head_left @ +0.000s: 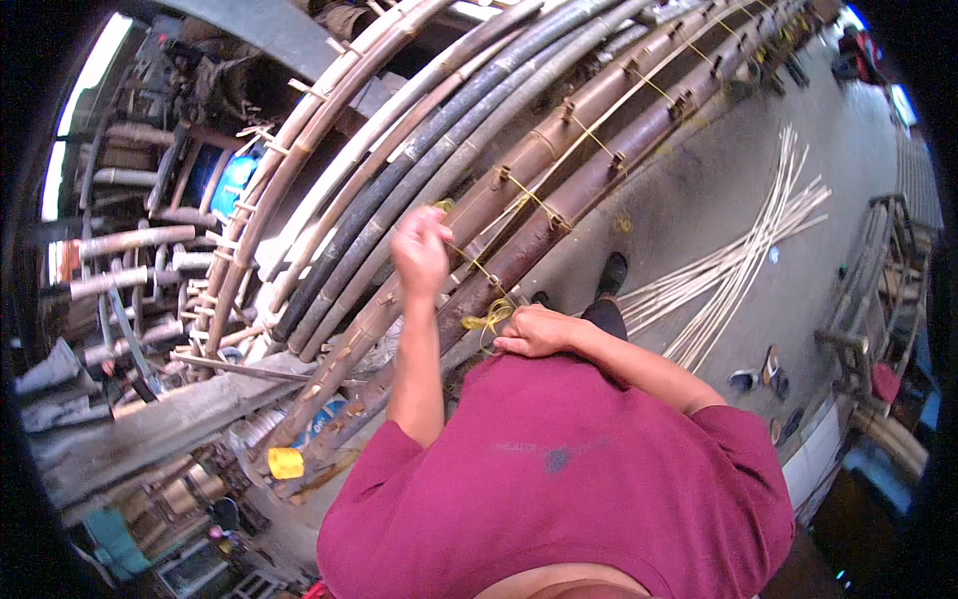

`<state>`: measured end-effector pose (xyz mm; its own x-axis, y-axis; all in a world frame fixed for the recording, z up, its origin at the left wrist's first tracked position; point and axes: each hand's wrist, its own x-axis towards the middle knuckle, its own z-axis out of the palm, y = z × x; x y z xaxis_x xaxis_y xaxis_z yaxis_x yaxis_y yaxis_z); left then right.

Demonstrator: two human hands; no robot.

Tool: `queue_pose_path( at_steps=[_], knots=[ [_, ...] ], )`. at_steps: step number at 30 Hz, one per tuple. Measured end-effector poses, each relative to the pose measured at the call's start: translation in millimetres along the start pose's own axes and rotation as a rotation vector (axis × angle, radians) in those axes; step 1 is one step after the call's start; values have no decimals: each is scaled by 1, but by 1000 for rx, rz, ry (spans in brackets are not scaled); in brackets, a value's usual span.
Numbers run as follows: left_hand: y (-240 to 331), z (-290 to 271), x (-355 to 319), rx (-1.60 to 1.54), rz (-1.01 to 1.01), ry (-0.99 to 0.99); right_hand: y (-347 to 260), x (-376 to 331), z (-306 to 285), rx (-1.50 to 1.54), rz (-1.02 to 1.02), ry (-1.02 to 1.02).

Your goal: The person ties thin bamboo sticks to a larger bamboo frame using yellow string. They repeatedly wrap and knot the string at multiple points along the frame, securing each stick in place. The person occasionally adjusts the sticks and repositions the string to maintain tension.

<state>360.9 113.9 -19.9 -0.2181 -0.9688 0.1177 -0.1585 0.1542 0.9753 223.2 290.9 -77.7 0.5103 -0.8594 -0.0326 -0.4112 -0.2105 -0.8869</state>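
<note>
Two long brown bamboo poles [544, 150] lie side by side in front of me, fitted with short pegs and crossed by yellow string [534, 196]. Over the left pole, my left hand [419, 252] is raised and closed, with a bit of yellow string showing at its fingertips. Close to my body, beside the right pole [519, 250], my right hand [539, 331] is closed by a loose loop of yellow string [487, 317], which appears to run into its fingers. The exact grip of both hands is partly hidden.
Several grey and dark poles [399, 165] lie to the left, beside a ladder-like pegged bamboo frame [284, 150]. Thin pale sticks [743, 265] are spread on the floor at right. A wooden beam [180, 424] and a yellow object [285, 462] are at lower left. Benches [858, 329] stand far right.
</note>
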Motion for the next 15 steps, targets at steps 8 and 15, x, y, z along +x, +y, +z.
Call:
queue_pose_path(
  at_steps=[8, 15],
  knots=[
    [-101, 4, 121, 1119, -81, -517, 15, -75, -54, -51, -81, 416],
    [80, 229, 128, 840, 318, -498, 185, -229, -108, 183, 549, 837]
  ],
)
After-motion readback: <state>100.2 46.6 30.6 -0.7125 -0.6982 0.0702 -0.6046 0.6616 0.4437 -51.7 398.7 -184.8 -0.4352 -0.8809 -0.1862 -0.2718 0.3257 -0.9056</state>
